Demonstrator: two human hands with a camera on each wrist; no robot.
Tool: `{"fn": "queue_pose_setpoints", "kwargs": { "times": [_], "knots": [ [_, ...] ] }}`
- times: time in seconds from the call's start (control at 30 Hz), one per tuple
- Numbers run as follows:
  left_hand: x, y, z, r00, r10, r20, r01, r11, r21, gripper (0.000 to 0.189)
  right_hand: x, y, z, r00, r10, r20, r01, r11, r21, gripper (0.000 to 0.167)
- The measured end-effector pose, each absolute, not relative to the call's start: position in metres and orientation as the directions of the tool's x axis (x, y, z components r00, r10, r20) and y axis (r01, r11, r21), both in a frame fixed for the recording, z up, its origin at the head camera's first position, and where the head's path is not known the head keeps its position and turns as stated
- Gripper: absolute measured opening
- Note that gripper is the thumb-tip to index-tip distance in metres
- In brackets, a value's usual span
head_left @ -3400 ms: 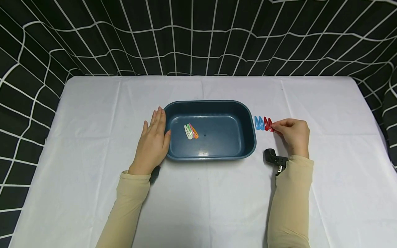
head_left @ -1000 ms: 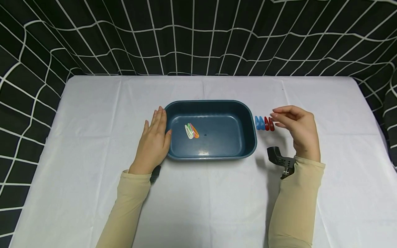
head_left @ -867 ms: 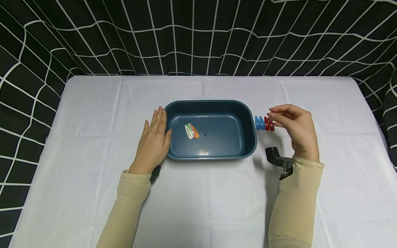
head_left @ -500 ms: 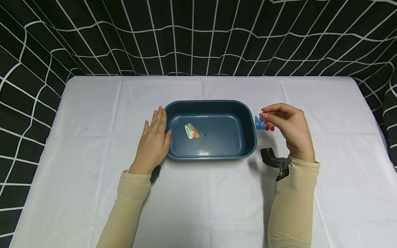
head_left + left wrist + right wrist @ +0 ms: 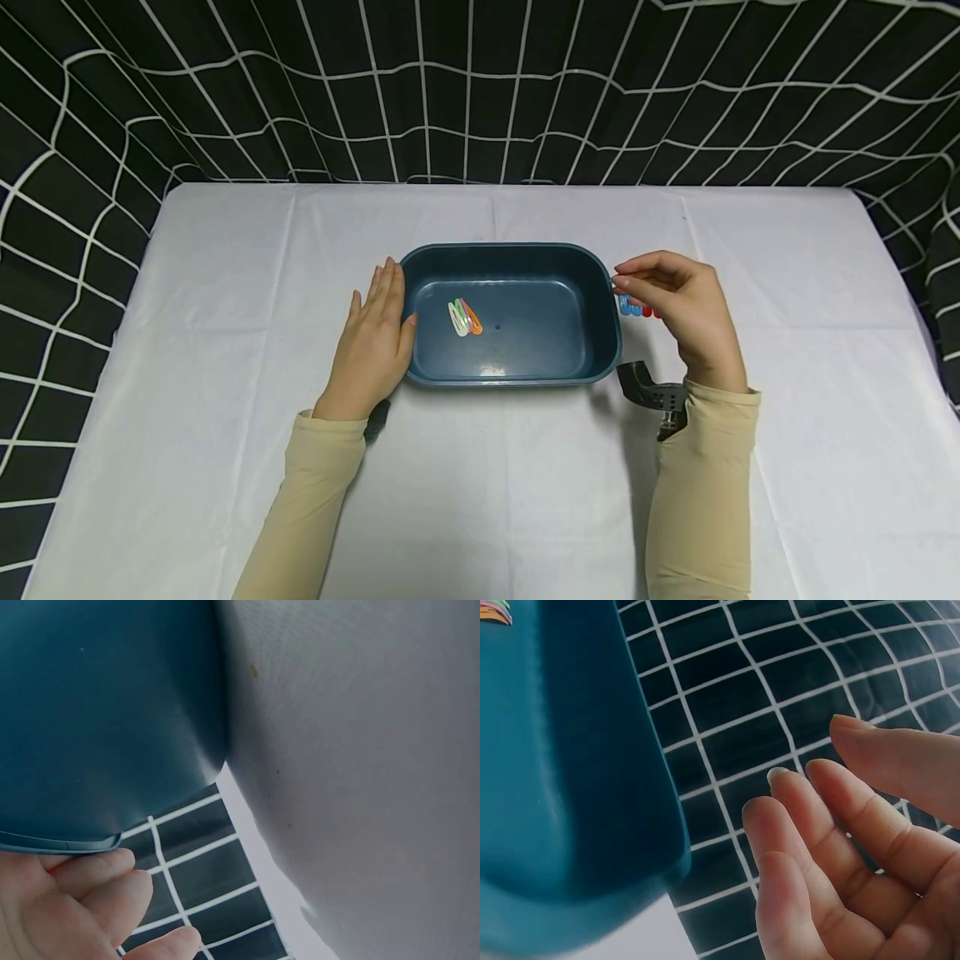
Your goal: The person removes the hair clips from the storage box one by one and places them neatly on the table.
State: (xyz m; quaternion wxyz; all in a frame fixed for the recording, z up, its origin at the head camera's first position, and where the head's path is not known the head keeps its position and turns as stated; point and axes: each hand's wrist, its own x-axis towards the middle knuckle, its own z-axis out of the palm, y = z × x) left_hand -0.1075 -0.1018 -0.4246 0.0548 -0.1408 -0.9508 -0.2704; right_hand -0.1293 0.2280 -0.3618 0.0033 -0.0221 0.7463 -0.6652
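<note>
A dark blue plastic basin [image 5: 525,342] stands mid-table. My left hand [image 5: 369,354] lies along its left side with straight fingers, the thumb over the rim; in the left wrist view its fingers [image 5: 116,900] sit just under the rim. Inside lie several snap hair clips: a white one [image 5: 457,320], with green, pink and orange [image 5: 474,322] ones overlapping beside it. Off the right rim my right hand [image 5: 686,312] hovers, loosely bent and holding nothing in the right wrist view. Below its fingers show the lower ends of blue hair clips [image 5: 626,307] and red hair clips [image 5: 647,312], their tops hidden.
A white cloth covers the table [image 5: 495,483]. Behind and at both sides hangs a black curtain [image 5: 480,100] with a white grid. A black wrist camera mount [image 5: 647,387] juts from the right sleeve, close to the basin's lower right corner.
My right hand, earlier pinching at the rightmost red hair clip, has lifted off and drifted left above the row to the basin's right rim. The clips and my left hand keep their places.
</note>
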Motion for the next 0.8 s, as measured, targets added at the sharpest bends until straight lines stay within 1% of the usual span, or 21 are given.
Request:
{"fn": "queue_pose_setpoints", "kwargs": {
  "times": [0.27,0.43,0.6,0.8],
  "knots": [
    [-0.108,-0.101,-0.424,-0.953,0.242,0.182,0.302,0.811,0.500,0.057,-0.130,0.221,-0.360,-0.997,-0.076,0.007,-0.019,0.156,-0.988,0.008],
    [-0.108,-0.101,-0.426,-0.951,0.244,0.193,0.309,0.807,0.503,0.057,-0.130,0.214,-0.360,-0.994,-0.106,0.019,-0.037,0.175,-0.984,0.009],
    [-0.109,-0.101,-0.427,-0.950,0.242,0.196,0.309,0.807,0.504,0.057,-0.134,0.203,-0.360,-0.990,-0.140,0.015,-0.048,0.230,-0.972,0.015],
    [-0.109,-0.102,-0.426,-0.951,0.234,0.204,0.307,0.807,0.504,0.057,-0.141,0.186,-0.355,-0.982,-0.191,-0.013,-0.052,0.332,-0.942,0.020]
  ]
}}
